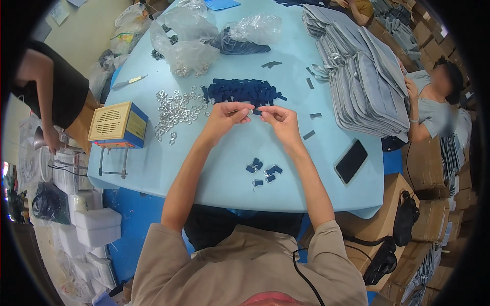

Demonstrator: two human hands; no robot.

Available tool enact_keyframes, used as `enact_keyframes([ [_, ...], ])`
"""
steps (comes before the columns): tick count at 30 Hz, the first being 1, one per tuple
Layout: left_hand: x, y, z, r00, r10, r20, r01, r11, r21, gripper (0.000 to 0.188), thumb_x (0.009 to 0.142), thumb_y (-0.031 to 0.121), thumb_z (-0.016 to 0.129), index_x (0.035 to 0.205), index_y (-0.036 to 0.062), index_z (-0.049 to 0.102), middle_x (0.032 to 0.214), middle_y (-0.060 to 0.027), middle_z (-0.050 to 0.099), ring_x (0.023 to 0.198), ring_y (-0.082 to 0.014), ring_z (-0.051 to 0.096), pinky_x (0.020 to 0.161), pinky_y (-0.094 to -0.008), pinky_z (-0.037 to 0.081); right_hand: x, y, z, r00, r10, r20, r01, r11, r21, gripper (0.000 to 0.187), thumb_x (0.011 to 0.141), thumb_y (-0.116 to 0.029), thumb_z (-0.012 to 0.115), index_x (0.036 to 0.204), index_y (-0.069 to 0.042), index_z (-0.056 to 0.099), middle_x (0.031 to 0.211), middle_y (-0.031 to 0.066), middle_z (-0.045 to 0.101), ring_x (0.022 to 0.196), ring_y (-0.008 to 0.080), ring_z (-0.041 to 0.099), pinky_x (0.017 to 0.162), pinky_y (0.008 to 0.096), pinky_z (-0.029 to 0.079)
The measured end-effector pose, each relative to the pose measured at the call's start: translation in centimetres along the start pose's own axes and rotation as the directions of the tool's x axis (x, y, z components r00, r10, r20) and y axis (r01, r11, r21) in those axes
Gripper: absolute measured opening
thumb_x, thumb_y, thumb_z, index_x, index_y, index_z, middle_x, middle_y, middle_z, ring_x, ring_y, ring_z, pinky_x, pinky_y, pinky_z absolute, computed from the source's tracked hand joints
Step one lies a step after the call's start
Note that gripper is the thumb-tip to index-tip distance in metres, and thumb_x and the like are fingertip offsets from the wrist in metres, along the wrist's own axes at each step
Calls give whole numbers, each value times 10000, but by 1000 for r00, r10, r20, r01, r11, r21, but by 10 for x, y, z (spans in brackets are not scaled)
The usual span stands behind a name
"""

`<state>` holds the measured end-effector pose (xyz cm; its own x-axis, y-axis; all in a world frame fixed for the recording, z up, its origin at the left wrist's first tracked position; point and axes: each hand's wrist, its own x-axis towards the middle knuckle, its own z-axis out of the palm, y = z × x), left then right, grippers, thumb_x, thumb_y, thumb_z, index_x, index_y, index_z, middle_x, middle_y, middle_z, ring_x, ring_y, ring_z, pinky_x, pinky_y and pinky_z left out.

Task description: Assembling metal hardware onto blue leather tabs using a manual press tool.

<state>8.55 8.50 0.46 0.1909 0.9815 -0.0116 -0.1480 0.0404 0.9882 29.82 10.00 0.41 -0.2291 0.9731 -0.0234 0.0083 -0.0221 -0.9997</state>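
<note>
My left hand [224, 120] pinches a small silvery metal ring [250, 111] between thumb and fingertips. Close beside it, my right hand [282, 123] grips a short navy fabric strip [257, 112]; whether the strip passes through the ring is too small to tell. Just beyond my fingers lies a heap of navy strips [240, 91]. Loose silvery metal rings [176, 108] are scattered to the left of my left hand. Nearer to me, between my forearms, lie several navy tabs [270, 177] with metal rings on them.
A wooden-faced box [116, 122] on a metal stand occupies the table's left edge, near a knife [130, 82]. Plastic bags [189, 48] sit at the back. On the right are stacked grey fabric pieces [360, 84] and a phone [351, 160]. Other people stand or sit at both sides.
</note>
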Motion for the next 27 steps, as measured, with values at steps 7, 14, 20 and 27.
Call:
enact_keyframes([
  [7, -1, 3, 15, 983, -169, -74, 160, 980, -115, 291, 998, 199, 662, 1249, 58, 706, 1004, -9, 697, 868, -107, 661, 817, -253, 536, -2, 3, 6, 997, -72, -32, 76, 985, 152, 172, 951, -21, 689, 1110, 33, 728, 1060, 105, 741, 949, 168, 713, 873, 279, 563],
  [14, -3, 1, 19, 967, -254, -10, 225, 873, -433, 330, 1017, 171, 625, 1329, 64, 643, 989, 31, 665, 877, -103, 653, 781, -253, 545, -6, 1, 23, 975, -124, -186, 151, 979, 139, 106, 916, 45, 695, 1010, 23, 741, 997, 85, 733, 926, 172, 727, 775, 272, 577],
  [20, -3, -8, 24, 967, -253, 34, 233, 816, -530, 335, 1020, 246, 643, 1316, 91, 657, 1070, 18, 666, 907, -100, 648, 787, -254, 529, -6, 8, 29, 937, -249, -246, 299, 934, 196, 100, 899, 68, 705, 987, 31, 734, 1005, 90, 727, 926, 159, 714, 770, 265, 588],
  [27, -5, 9, 22, 986, -160, -38, 141, 940, -309, 309, 1027, 260, 640, 1229, 34, 697, 1106, -17, 695, 898, -114, 667, 794, -256, 542, -4, 3, 16, 982, -72, -173, 111, 967, 231, 126, 868, 11, 776, 989, 12, 740, 932, 79, 748, 862, 114, 692, 749, 241, 537],
])
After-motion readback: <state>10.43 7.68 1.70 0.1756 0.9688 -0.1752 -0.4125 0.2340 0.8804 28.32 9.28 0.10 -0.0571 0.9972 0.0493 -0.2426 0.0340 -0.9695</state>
